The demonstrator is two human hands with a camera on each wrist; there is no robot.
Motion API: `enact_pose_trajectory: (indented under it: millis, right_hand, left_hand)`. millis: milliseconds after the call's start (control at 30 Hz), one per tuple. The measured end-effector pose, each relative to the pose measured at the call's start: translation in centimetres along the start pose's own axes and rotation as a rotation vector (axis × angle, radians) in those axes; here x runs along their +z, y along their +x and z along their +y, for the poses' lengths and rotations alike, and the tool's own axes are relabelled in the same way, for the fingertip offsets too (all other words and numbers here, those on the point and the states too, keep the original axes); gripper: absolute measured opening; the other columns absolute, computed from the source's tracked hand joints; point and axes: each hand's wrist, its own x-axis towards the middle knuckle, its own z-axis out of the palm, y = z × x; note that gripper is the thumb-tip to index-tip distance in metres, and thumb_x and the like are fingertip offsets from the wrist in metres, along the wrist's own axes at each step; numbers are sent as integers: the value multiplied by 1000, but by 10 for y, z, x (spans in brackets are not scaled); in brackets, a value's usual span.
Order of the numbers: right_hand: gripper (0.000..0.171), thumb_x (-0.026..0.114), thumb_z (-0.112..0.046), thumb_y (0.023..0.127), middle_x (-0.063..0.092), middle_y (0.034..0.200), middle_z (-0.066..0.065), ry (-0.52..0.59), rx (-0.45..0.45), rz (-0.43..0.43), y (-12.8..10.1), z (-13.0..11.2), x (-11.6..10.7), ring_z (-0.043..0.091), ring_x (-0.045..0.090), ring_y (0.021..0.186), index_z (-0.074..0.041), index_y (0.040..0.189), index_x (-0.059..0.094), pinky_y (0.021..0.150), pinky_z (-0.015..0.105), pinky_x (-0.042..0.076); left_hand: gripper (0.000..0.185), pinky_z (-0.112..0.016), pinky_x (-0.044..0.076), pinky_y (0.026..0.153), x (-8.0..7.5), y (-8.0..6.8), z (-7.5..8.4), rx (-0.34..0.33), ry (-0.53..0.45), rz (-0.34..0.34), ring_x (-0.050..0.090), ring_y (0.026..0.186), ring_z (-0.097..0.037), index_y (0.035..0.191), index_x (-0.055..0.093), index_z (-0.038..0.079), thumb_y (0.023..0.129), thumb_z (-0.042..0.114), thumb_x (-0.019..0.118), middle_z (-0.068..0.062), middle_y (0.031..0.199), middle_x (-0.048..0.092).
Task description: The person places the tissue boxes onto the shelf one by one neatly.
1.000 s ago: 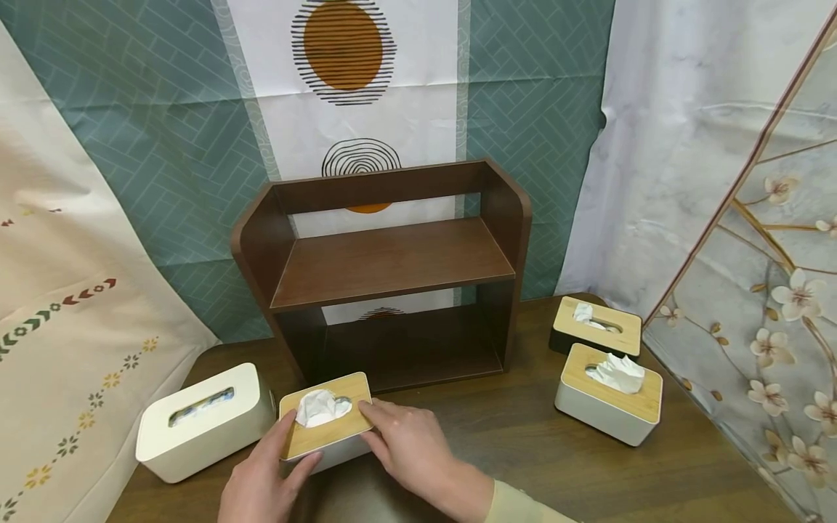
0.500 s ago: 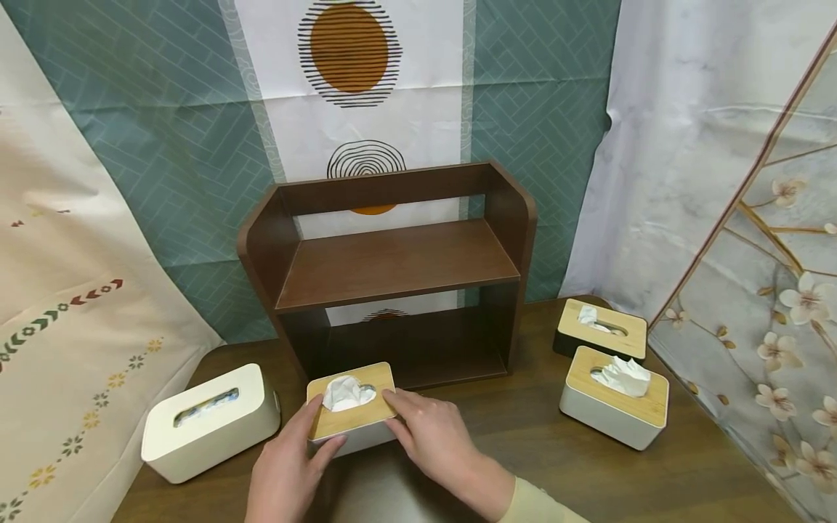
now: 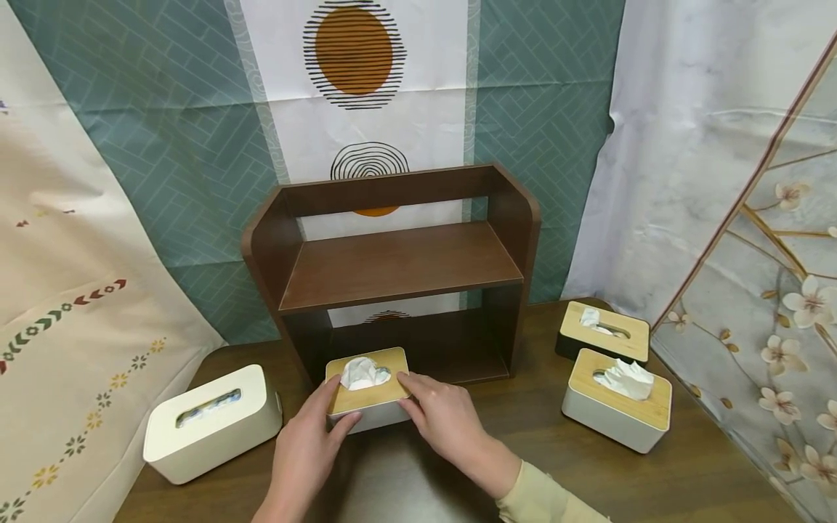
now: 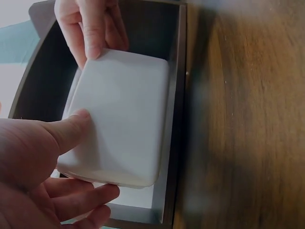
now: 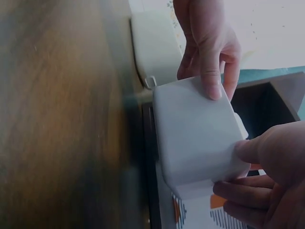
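Both hands hold a tissue box (image 3: 375, 416) with a white body and a wooden lid, a white tissue poking from its slot. My left hand (image 3: 307, 443) grips its left end, and my right hand (image 3: 447, 421) grips the right end. In the left wrist view, the thumb lies along the box's white side (image 4: 124, 109) and the fingers curl at its end. The right wrist view has the same white side (image 5: 200, 133) between both hands. The box overlaps the lower opening of the dark brown two-tier shelf (image 3: 399, 265) at its left part.
A cream tissue box (image 3: 209, 428) stands left of the hands. On the right are a wood-lidded white tissue box (image 3: 608, 418) and, behind it, a black one with a wooden lid (image 3: 604, 333). Patterned cloths (image 3: 543, 145) hang behind and beside the wooden table (image 3: 536, 472).
Both hands have carried the held tissue box rightward and toward the shelf, from beside the cream box to in front of the lower opening. The other boxes keep their places.
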Motion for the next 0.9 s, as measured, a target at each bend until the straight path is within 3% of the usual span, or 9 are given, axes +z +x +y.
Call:
enact_pose_trajectory:
  millis: [533,900]
  right_hand:
    - [41,81,-26,103,79,131,11,28,9,16,26,23,11,25,80,109,-6,139,76,83,45,66]
    - [38,81,-28,104,81,123,10,10,17,6,36,30,21,25,80,103,-8,136,78,78,45,66]
  left_hand:
    - [69,-66,55,103,22,35,-7,58,-65,47,63,137,-44,156,60,9,96,25,90,-21,155,62]
    - [66,-65,51,109,30,47,-17,44,-109,9,61,139,-46,156,57,4,100,23,86,-24,155,60]
